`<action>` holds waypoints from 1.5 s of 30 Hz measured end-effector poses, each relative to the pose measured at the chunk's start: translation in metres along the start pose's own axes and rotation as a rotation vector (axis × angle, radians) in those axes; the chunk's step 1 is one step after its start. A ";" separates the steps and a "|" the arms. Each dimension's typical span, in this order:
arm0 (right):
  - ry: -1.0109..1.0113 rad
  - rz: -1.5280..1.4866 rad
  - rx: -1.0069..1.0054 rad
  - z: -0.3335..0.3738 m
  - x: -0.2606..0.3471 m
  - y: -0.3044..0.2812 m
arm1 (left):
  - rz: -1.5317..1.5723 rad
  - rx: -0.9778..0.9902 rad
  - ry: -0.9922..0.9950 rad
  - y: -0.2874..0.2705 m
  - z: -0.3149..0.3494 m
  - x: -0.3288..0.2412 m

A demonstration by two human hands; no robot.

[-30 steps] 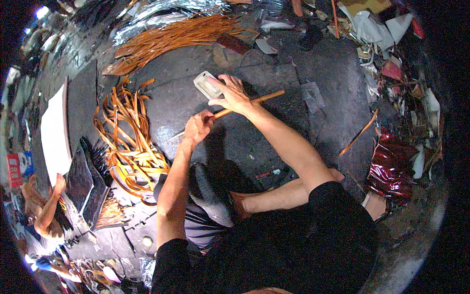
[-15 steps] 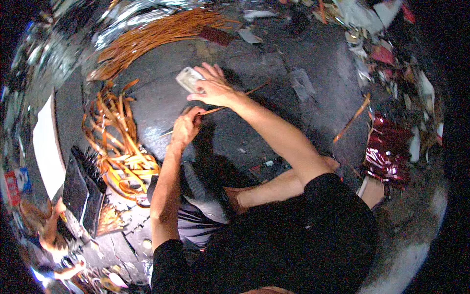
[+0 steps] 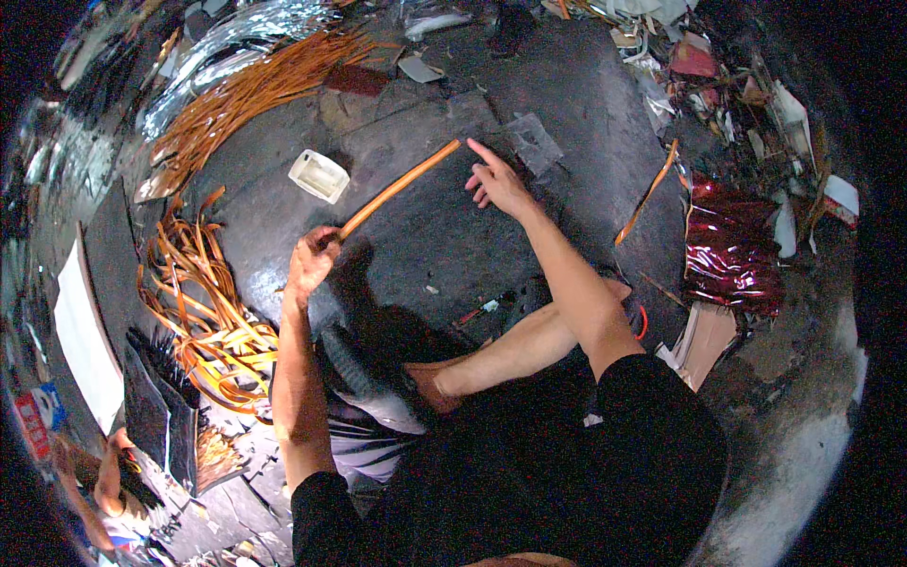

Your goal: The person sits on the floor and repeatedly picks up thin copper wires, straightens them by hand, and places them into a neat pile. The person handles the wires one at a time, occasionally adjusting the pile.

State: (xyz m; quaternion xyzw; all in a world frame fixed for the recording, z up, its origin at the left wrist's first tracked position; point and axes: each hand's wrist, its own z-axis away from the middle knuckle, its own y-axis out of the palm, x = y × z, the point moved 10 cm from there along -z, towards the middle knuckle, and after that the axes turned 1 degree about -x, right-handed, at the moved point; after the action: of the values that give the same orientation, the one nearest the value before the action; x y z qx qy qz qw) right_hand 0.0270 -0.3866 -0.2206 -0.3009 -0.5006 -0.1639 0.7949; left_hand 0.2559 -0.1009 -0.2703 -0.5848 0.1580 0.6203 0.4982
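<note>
My left hand is closed round the near end of a flat orange strip. The strip slants up and to the right above the dark floor. By its far end is my right hand, index finger stretched out and the other fingers loosely bent, with nothing held. Whether that fingertip touches the strip I cannot tell. A small white rectangular tray lies on the floor beyond my left hand.
Looped orange strips lie at left, with a long bundle of thin orange strips beyond. A clear plastic piece, shiny dark red sheets and scraps lie to the right. Another person's arm shows at lower left.
My right hand has left the white tray and moved right to the strip's far end. The strip now shows its broad side. My left hand keeps hold of it, and the view has shifted slightly.
</note>
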 end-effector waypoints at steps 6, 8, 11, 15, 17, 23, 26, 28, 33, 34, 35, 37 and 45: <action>0.076 0.097 0.118 -0.005 0.009 0.019 | 0.001 -0.004 0.012 0.001 -0.002 0.010; 0.123 0.175 0.127 -0.009 0.010 0.022 | 0.044 0.028 -0.033 0.001 0.000 0.009; 0.174 0.363 0.172 -0.005 0.008 0.051 | 0.385 0.126 0.018 -0.001 0.006 0.015; -0.063 0.532 0.236 0.010 0.006 0.148 | 0.114 0.078 0.007 -0.014 0.015 0.009; -0.178 0.654 0.301 0.028 0.026 0.210 | 0.094 0.079 0.015 -0.017 0.021 0.010; -0.365 0.436 0.001 0.017 0.107 0.196 | 0.024 0.066 0.007 -0.010 0.008 0.009; -0.631 0.690 -0.070 -0.003 0.140 0.180 | 0.019 0.107 -0.013 0.004 -0.005 -0.014; -0.674 0.818 0.014 -0.012 0.153 0.198 | -0.036 0.072 0.039 0.001 -0.007 -0.012; -0.654 1.041 0.121 -0.044 0.138 0.221 | -0.021 0.079 0.015 0.006 -0.012 -0.007; -0.701 1.031 0.098 -0.041 0.139 0.221 | -0.045 0.066 0.035 0.005 -0.012 -0.005; -0.731 1.022 0.107 -0.038 0.140 0.222 | -0.065 0.056 0.054 0.006 -0.011 -0.007; -0.787 1.005 0.119 -0.033 0.142 0.222 | -0.051 0.056 0.054 0.008 -0.012 -0.007; -0.617 0.159 -0.202 -0.007 0.099 0.106 | 0.059 0.071 0.087 0.017 -0.024 0.000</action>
State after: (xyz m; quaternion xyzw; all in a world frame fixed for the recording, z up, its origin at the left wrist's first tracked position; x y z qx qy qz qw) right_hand 0.1353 -0.3060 -0.1671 -0.4515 -0.6739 -0.0514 0.5825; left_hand 0.2562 -0.1270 -0.2835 -0.5884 0.2185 0.6029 0.4926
